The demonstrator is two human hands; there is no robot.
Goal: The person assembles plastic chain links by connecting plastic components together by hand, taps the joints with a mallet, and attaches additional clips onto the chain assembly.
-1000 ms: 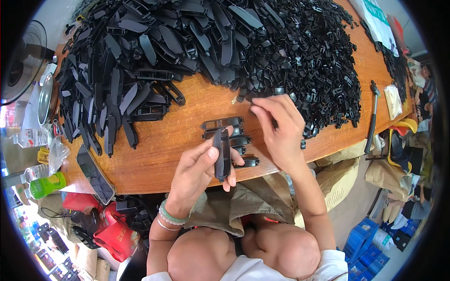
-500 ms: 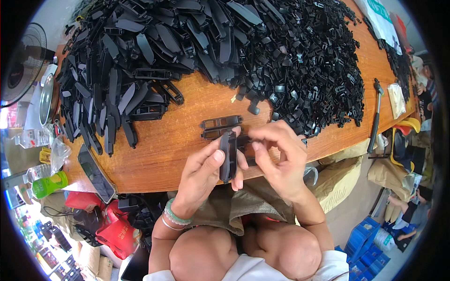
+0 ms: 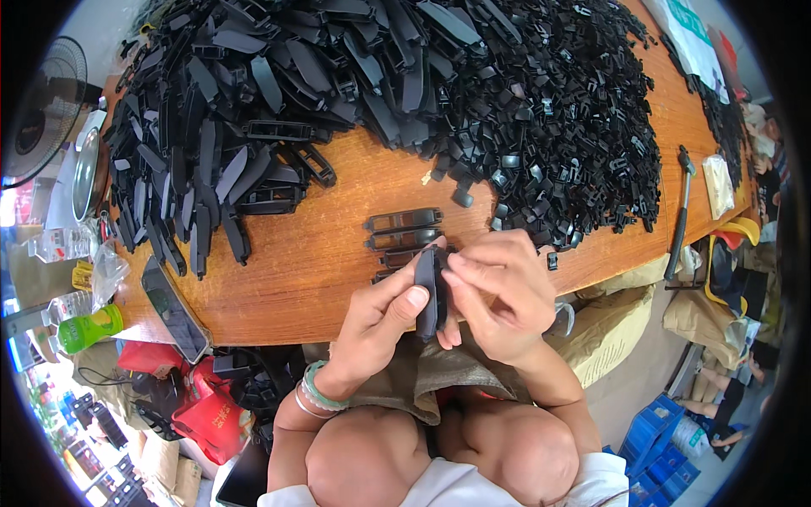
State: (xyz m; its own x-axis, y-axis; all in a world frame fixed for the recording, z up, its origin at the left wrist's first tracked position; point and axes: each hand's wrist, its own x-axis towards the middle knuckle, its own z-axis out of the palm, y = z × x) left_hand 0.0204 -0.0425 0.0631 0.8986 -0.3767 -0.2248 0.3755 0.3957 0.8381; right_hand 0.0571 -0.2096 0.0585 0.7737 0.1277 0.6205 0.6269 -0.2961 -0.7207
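Observation:
Over the table's near edge, my left hand (image 3: pixel 372 329) is closed round a long, narrow black plastic part (image 3: pixel 429 291), held nearly upright between thumb and fingers. My right hand (image 3: pixel 505 296) is pinched with its thumb and forefinger against the part's upper right side. Whatever sits between those fingertips is hidden. Just beyond my hands, several similar black parts (image 3: pixel 404 221) lie in a row on the table, partly covered by my fingers. A heap of small black plastic clips (image 3: pixel 557 127) spreads beyond my right hand. Long black parts (image 3: pixel 270 80) are heaped at the far left.
On the wooden table (image 3: pixel 296 262), a phone (image 3: pixel 175 309) lies at the left edge, near a green bottle (image 3: pixel 89 329). A hammer (image 3: pixel 681 207) rests at the right edge beside a pale packet (image 3: pixel 718 183). A fan (image 3: pixel 51 110) stands far left; blue crates (image 3: pixel 650 444) sit low right.
Both hands and the held part have shifted slightly right and nearer to me. My right fingertips now press close against the part, and more of the row behind shows.

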